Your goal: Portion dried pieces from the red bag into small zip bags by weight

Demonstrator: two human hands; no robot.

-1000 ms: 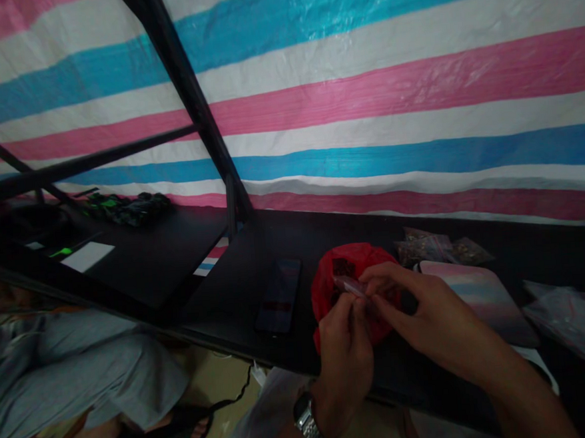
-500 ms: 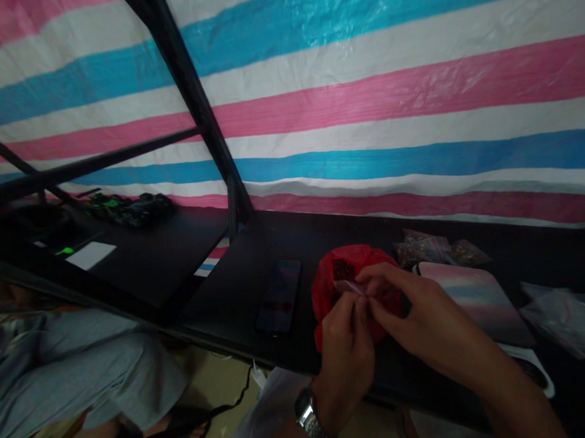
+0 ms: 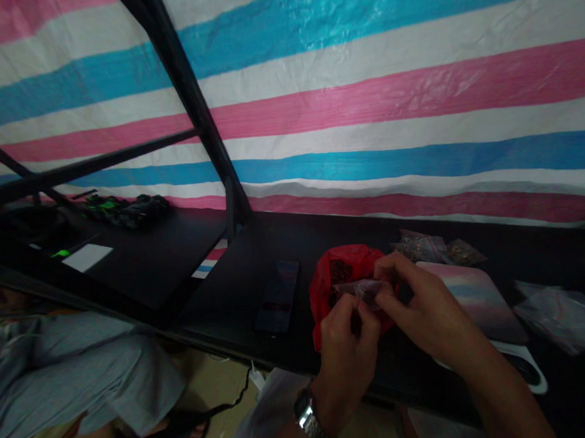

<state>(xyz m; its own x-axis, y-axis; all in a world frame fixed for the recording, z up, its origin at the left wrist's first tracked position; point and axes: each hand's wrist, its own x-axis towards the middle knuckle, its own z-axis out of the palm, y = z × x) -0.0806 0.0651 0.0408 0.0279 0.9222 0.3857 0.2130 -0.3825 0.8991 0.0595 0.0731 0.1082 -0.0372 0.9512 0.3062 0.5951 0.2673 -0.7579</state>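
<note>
Moved: right hand (image 3: 423, 303) rightward, clear bag (image 3: 361, 287) spread wider
Grip: left hand (image 3: 349, 345), right hand pinching bag
Tip: stay above red bag (image 3: 322, 294)

Black table (image 3: 303, 235): phone (image 3: 278, 299) at left, lying flat | open red bag (image 3: 320, 304), right of phone | shiny-topped device (image 3: 471, 293), right of red bag | small filled bags (image 3: 425, 246) behind device | clear plastic bags (image 3: 562, 317), far right | neighbouring table (image 3: 160, 261): white sheet (image 3: 89, 257); black-and-green bundle (image 3: 129, 210), farther back
</note>
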